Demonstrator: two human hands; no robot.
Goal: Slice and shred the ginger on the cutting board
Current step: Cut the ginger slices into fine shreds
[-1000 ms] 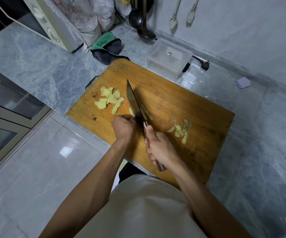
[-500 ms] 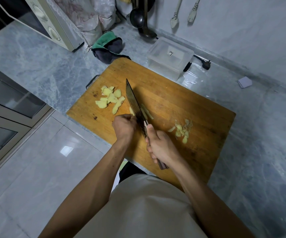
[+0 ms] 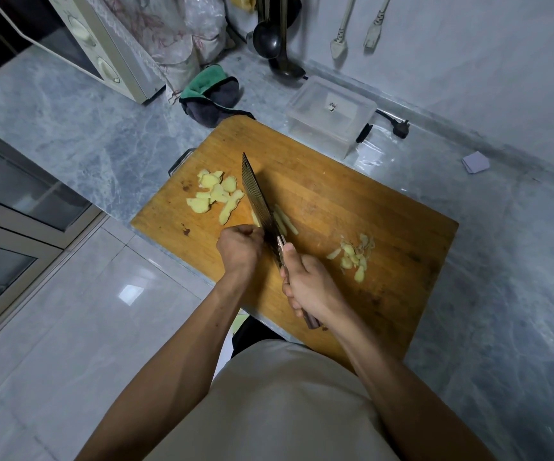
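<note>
A person stands at a grey marble worktop point(image 3: 103, 154), cutting ginger on a wooden cutting board point(image 3: 352, 207). The right hand point(image 3: 312, 287) holds a closed grip around the handle of a cleaver point(image 3: 259, 201). The left hand point(image 3: 240, 247), fingers curled, pins a small ginger piece point(image 3: 255, 218) against the blade's left face. Just right of the blade lie a few cut ginger strips point(image 3: 285, 221). Left of the left hand, a pile of ginger slices point(image 3: 216, 194) waits uncut — slicing looks done, shredding barely begun. Farther right of the knife hand sit thin ginger trimmings point(image 3: 355, 257).
</note>
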